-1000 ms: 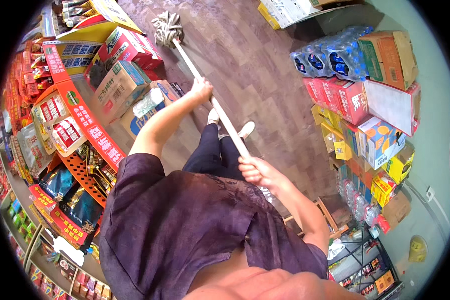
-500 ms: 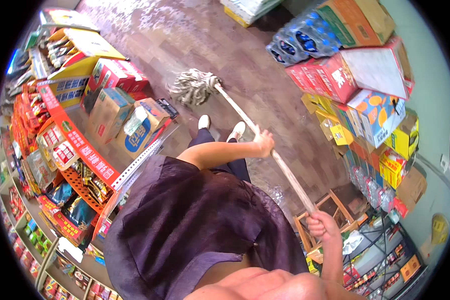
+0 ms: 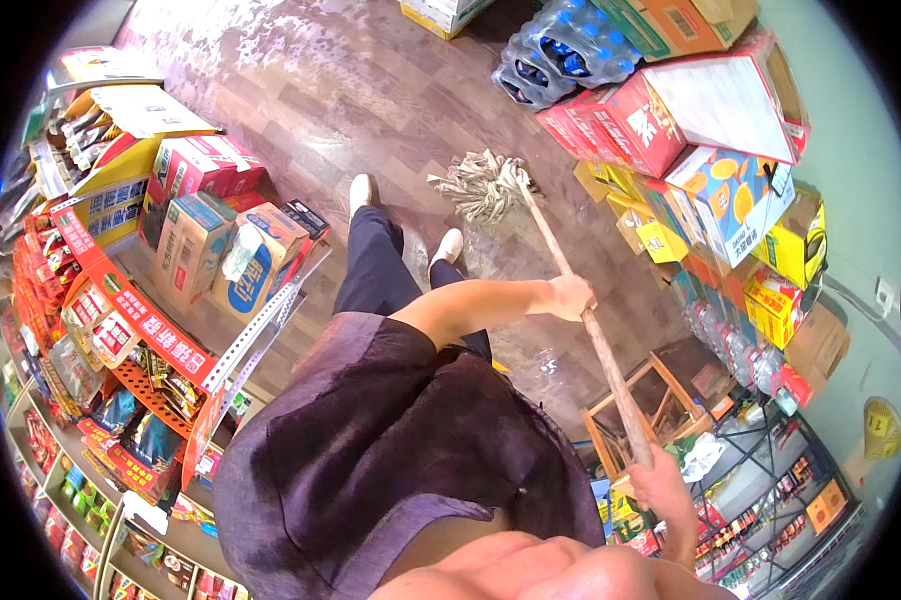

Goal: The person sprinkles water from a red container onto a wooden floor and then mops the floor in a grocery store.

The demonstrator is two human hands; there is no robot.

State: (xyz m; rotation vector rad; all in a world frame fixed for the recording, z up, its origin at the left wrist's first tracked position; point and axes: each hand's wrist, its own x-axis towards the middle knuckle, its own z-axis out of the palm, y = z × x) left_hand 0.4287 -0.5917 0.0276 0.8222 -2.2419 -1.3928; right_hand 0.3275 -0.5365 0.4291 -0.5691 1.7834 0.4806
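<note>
A string mop stands slantwise in front of me, its pale wooden handle (image 3: 612, 363) running from the far middle down to the lower right. The grey-white mop head (image 3: 483, 186) lies spread on the wood-look floor (image 3: 371, 120), just beyond my right shoe. My left hand (image 3: 572, 297) reaches across my body and is closed round the middle of the handle. Near its top end, my right hand (image 3: 661, 483) is wrapped round it as well. Both my feet in light shoes (image 3: 363, 192) are on the floor, the left one farther forward.
Display shelves (image 3: 136, 310) with packaged goods and cartons (image 3: 193, 248) line the left. On the right stand stacked boxes (image 3: 726, 205) and shrink-wrapped bottles (image 3: 571, 55) against a wall. A wooden stool (image 3: 646, 410) is close to my right hand. Wet patches (image 3: 271, 45) shine on the floor.
The mop head has swept to the right across the floor, and the handle now stands steeper. My left hand has moved right, my right hand slightly down. My left foot has stepped forward.
</note>
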